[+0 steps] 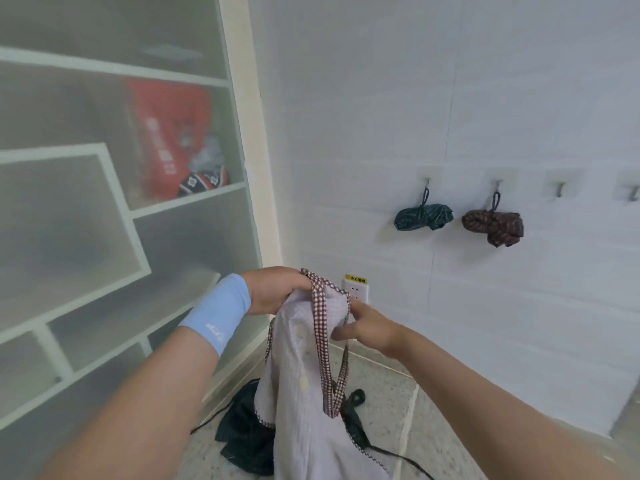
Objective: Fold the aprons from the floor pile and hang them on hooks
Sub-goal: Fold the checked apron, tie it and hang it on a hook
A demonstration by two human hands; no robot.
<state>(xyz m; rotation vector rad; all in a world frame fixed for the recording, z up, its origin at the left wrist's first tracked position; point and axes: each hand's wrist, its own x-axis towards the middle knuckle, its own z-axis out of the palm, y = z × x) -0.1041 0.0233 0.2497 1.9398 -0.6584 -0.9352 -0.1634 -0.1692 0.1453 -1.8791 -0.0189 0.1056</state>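
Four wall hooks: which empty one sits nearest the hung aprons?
Third hook from the left: bare, next to the one carrying the brown bundle. The fourth hook is also bare but farther right.

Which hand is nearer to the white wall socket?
Right. The right hand is just below the wall socket; the left hand, gripping the pale apron, is further to its left.
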